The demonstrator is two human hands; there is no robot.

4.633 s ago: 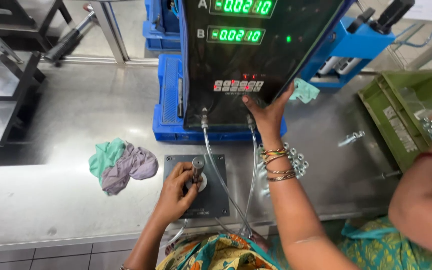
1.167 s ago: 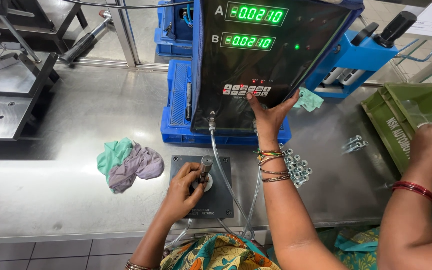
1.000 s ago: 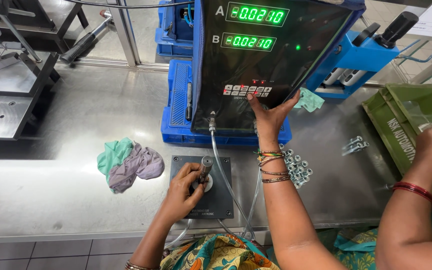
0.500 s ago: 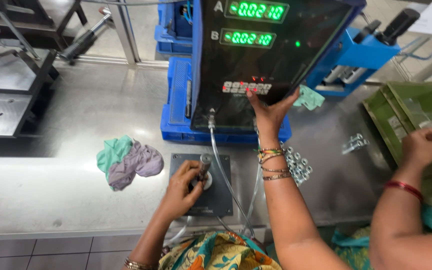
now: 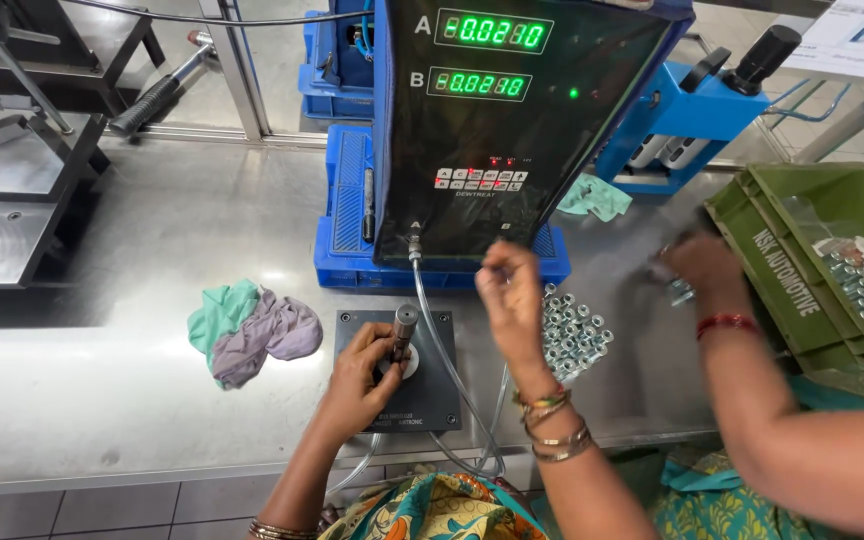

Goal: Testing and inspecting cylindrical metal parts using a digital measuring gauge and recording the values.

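Since half a second ago my right hand (image 5: 512, 300) has dropped off the keypad of the tall black gauge box with two green number readouts (image 5: 497, 120) and now hangs blurred in the air just below it, fingers drawn loosely together around nothing I can make out. Left hand (image 5: 357, 385) has not shifted: its grip is wrapped around the base of the short upright grey metal probe (image 5: 404, 330), thumb and fingers pinching a small pale ring seated at its foot, both standing on the dark square steel plate (image 5: 422, 380) on the brushed steel counter (image 5: 102, 420). To do this well I judge the ring should sit flat and square on the probe, held with a steady, light pinch so the reading can settle. Clear soft tubing (image 5: 442, 350) curves from the box down past the plate. Just right of my right hand lies a cluster of small shiny metal rings (image 5: 572, 335), smooth and round. A crumpled green and mauve cloth (image 5: 247, 330) lies to the left. Another person's hand (image 5: 702, 270), with a red bangle, reaches near the green plastic crate (image 5: 782, 260).
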